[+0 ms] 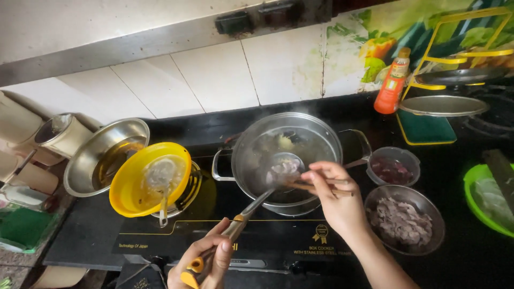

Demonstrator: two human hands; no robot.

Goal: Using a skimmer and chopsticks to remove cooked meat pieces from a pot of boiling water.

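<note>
The ladle is sitting in the steaming pot, with some pale meat in its bowl. The pot is standing on the black cooktop, near the middle of the bench. The left hand is gripping the ladle's long handle at its orange end, close to the front edge. The right hand is pinching chopsticks, and their tips are touching the meat in the ladle, over the pot's front rim.

Just right of the pot, two glass bowls are standing. The near bowl is holding pale sliced meat. The far bowl is holding dark red meat. A green bowl is sitting at the right edge of the bench.

Left of the pot, a yellow strainer is resting on a second pot, with a spoon in it. A steel lid is leaning just behind it. An orange bottle is standing at the back edge by the wall, beside a yellow rack with lids.
</note>
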